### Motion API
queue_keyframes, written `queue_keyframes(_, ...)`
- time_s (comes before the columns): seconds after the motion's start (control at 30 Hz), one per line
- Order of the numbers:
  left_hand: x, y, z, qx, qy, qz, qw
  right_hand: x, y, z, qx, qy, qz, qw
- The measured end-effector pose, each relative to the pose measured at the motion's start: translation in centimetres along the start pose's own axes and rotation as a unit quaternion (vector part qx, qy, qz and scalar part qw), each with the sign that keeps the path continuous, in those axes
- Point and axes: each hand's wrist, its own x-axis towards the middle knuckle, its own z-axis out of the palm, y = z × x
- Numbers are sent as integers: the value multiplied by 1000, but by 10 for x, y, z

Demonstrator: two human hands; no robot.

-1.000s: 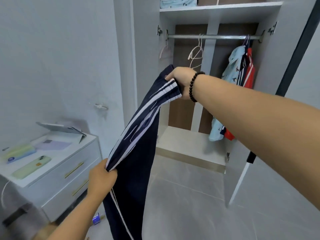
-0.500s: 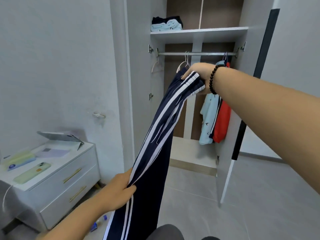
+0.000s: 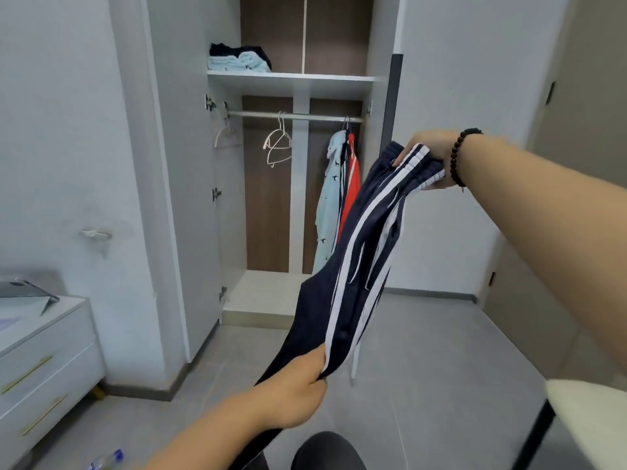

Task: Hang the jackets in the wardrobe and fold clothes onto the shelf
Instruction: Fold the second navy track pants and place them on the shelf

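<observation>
A pair of navy trousers with white side stripes [image 3: 359, 252] stretches between both hands in front of the open wardrobe [image 3: 183, 198]. My right hand [image 3: 425, 154], with a bead bracelet at the wrist, grips the waistband up high at the right. Lower down, my left hand [image 3: 295, 391] pinches the striped side of the legs. Folded light blue and dark clothes [image 3: 239, 59] lie on the upper shelf [image 3: 315, 79]. A light blue jacket [image 3: 330, 201] and a red one [image 3: 351, 184] hang at the right end of the rail [image 3: 305, 116].
Two empty white hangers [image 3: 278, 144] hang on the rail, another [image 3: 225, 135] on the left door. A white drawer unit [image 3: 47, 361] stands at the left with a tablet on it. A bottle [image 3: 107, 461] lies on the grey floor. A pale cushion edge [image 3: 590, 412] shows lower right.
The view has pulled back from the wardrobe and swung right. My right hand has moved right and down with the waistband; my left hand has shifted right along the trouser legs.
</observation>
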Motion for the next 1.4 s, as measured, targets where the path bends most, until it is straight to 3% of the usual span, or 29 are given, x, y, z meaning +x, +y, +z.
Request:
queue_keyframes(0.3,53,43,104,-75,-95,36,992,-29,60,-68,-125,77,88,985)
queue_keyframes(0.43,47,25,131,-117,-125,12,985,-29,80,-42,-175,45,125,975)
queue_keyframes(0.57,31,-19,122,-113,-132,-17,985,-17,95,12,-238,10,87,967)
queue_keyframes(0.8,-26,-110,50,-22,43,-130,990,-2,99,133,-247,-101,18,964)
queue_keyframes(1.0,-97,-193,-4,-43,221,-236,945,-17,105,246,-186,-190,-19,964)
queue_keyframes(1.27,-140,-277,-5,-217,284,-359,862,-67,151,402,-128,-265,-38,955)
queue_keyframes(1.4,-146,-312,10,-294,289,-403,817,-88,172,445,-116,-265,-47,956)
